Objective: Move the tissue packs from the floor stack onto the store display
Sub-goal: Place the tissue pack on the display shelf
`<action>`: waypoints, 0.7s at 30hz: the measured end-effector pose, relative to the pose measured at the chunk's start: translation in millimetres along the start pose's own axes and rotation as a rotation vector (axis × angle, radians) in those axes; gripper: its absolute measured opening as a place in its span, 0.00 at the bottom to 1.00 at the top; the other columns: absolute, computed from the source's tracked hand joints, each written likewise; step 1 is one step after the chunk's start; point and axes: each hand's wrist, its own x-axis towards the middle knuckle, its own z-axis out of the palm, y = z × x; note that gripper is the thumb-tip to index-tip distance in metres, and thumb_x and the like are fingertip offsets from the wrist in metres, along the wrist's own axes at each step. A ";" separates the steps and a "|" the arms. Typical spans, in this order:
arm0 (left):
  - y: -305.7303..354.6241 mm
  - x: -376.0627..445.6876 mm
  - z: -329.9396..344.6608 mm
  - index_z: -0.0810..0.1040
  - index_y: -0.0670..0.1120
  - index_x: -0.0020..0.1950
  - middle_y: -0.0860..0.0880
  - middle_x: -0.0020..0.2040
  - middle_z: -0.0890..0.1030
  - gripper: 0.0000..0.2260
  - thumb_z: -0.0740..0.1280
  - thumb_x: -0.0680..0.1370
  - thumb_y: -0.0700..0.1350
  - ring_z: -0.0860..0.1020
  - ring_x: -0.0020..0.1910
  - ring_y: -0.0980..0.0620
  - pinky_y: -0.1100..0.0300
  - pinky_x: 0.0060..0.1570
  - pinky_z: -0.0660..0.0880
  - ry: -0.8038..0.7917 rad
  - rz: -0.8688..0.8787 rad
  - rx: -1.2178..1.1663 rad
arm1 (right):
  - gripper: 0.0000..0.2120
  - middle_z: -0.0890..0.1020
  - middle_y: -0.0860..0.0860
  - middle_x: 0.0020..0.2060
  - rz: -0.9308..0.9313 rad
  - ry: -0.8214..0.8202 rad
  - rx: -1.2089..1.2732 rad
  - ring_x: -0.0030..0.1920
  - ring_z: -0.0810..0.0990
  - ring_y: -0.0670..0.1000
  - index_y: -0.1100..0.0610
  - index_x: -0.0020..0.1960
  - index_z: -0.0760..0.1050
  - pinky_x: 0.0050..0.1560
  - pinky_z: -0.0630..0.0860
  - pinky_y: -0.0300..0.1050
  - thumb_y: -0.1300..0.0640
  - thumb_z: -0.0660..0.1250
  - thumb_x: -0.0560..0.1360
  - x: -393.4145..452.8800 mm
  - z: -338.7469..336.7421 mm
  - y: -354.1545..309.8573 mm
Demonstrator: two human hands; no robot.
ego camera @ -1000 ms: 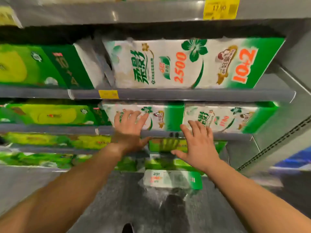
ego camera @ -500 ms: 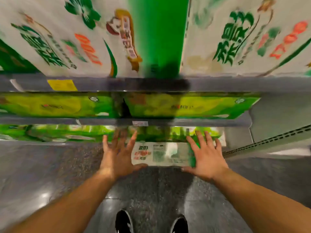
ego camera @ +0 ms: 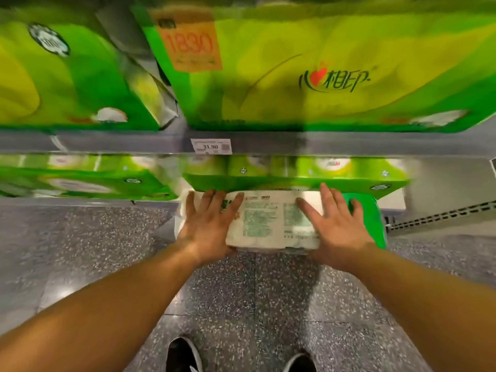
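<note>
A white tissue pack (ego camera: 268,221) with green print and a green right end lies low in front of the bottom shelf. My left hand (ego camera: 206,224) rests on its left end, fingers spread over the top and thumb curled round the near edge. My right hand (ego camera: 338,226) clasps the right part in the same way. I cannot tell whether more packs lie beneath it. The store display (ego camera: 107,142) rises directly behind, its grey shelves filled with green packs.
Large green-yellow tissue packs (ego camera: 295,76) fill the shelf above a white price tag (ego camera: 211,146). Smaller green packs (ego camera: 295,170) sit on the bottom shelf, touching the far side of the held pack. Speckled grey floor (ego camera: 80,237) spreads left; my shoes (ego camera: 182,355) stand below.
The view dropped from the upper shelves to the floor. Both hands came down from the shelf edge and closed onto the white pack.
</note>
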 end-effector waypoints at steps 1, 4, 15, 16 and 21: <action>-0.6 -1.1 -2.9 0.40 0.56 0.82 0.41 0.78 0.54 0.55 0.71 0.67 0.70 0.49 0.79 0.39 0.29 0.75 0.42 0.008 0.015 -0.014 | 0.51 0.43 0.61 0.79 -0.006 0.006 0.004 0.78 0.44 0.64 0.38 0.78 0.38 0.74 0.47 0.69 0.29 0.68 0.69 -1.0 -5.2 -2.4; -5.7 -13.7 -21.4 0.47 0.56 0.82 0.41 0.77 0.60 0.53 0.71 0.66 0.70 0.54 0.77 0.38 0.29 0.74 0.43 0.026 0.041 -0.032 | 0.49 0.55 0.61 0.75 -0.015 0.013 -0.012 0.74 0.55 0.63 0.38 0.78 0.43 0.72 0.55 0.66 0.28 0.67 0.67 -14.0 -25.9 -11.4; -50.5 -139.3 -240.1 0.64 0.53 0.78 0.39 0.64 0.72 0.48 0.63 0.61 0.73 0.70 0.63 0.37 0.25 0.62 0.67 0.199 0.047 -0.006 | 0.52 0.60 0.61 0.72 -0.121 0.148 -0.001 0.73 0.58 0.64 0.37 0.79 0.49 0.73 0.52 0.71 0.31 0.68 0.61 -133.7 -233.5 -67.7; -55.3 -153.0 -271.0 0.65 0.54 0.78 0.39 0.63 0.73 0.48 0.65 0.60 0.73 0.71 0.63 0.36 0.26 0.60 0.69 0.214 0.041 -0.002 | 0.52 0.61 0.60 0.71 -0.134 0.183 -0.002 0.72 0.59 0.64 0.36 0.79 0.50 0.73 0.53 0.71 0.32 0.70 0.60 -147.0 -260.3 -74.0; -66.2 -231.0 -436.9 0.66 0.54 0.77 0.39 0.62 0.76 0.50 0.70 0.58 0.73 0.74 0.60 0.36 0.37 0.59 0.71 0.275 0.042 0.000 | 0.55 0.60 0.58 0.71 -0.146 0.292 -0.054 0.72 0.58 0.62 0.36 0.78 0.46 0.74 0.51 0.69 0.35 0.74 0.60 -234.0 -406.6 -104.7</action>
